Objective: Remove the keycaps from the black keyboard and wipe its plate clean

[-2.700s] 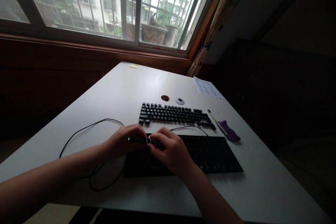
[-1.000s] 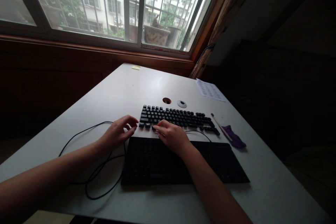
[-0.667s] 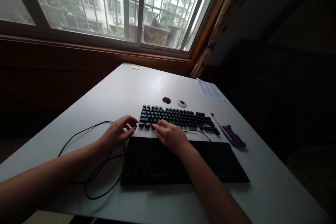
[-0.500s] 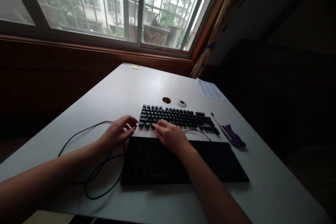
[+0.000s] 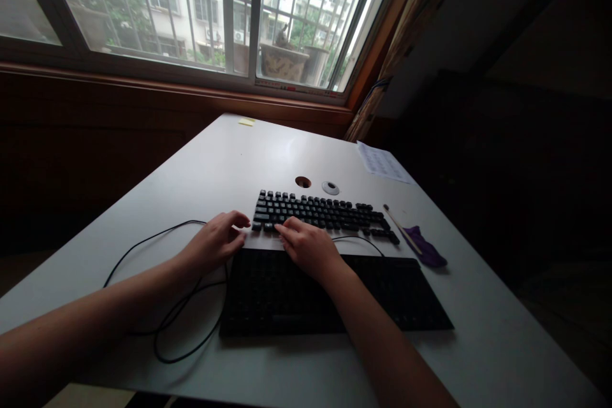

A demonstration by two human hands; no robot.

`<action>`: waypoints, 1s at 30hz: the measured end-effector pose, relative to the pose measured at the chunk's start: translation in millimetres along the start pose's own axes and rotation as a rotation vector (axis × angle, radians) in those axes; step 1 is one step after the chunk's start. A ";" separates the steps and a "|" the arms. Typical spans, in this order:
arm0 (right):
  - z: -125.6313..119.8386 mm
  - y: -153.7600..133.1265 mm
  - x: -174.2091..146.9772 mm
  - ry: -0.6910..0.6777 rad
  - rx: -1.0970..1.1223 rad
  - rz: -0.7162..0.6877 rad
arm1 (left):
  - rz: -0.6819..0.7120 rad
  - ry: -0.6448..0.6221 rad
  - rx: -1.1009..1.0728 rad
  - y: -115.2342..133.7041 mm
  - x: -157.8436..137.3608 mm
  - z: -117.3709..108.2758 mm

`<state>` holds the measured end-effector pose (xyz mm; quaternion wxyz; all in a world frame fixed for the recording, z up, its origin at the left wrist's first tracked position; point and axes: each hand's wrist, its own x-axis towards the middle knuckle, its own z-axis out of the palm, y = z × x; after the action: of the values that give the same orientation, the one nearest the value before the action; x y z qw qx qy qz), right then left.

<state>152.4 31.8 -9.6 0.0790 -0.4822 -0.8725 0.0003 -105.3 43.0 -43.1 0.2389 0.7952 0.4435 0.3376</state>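
Observation:
Loose black keycaps (image 5: 310, 209) lie on the white table in rows, laid out like a keyboard. At the left end of their bottom rows, my left hand (image 5: 217, 239) is open, its curved fingers and thumb apart with nothing seen between them. My right hand (image 5: 308, 245) has its thumb and fingertips together at a keycap (image 5: 278, 227) in the bottom row, largely covered by the fingers. Below the rows lies a black keyboard base (image 5: 282, 299), partly hidden under my right wrist and forearm. Its surface is too dark to make out in detail.
A black cable (image 5: 167, 357) loops on the table (image 5: 201, 172) at left. A brush (image 5: 401, 229) rests across a purple cloth (image 5: 428, 248) at right. Farther back are a printed sheet (image 5: 385, 162), a round hole (image 5: 303, 182), a grey ring (image 5: 330, 188) and yellow notes (image 5: 247, 122).
Both hands have shifted very slightly left. My left hand's fingers and thumb stay apart, and my right fingertips remain at the bottom-row keycap. The rows of keycaps look the same.

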 end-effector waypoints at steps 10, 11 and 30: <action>0.9 1.1 0.3 -0.004 0.014 -0.003 | 0.047 0.005 0.126 -2.3 -1.0 -1.1; 0.8 0.9 0.3 -0.009 0.016 0.002 | 0.048 0.004 0.123 -2.7 -1.1 -0.8; -2.4 1.1 -1.6 -0.033 0.000 0.028 | 0.040 -0.060 0.153 1.9 0.0 -3.9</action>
<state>154.4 30.8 -7.6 0.0646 -0.4944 -0.8668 0.0094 -107.2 42.4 -39.3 0.1837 0.8294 0.4449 0.2835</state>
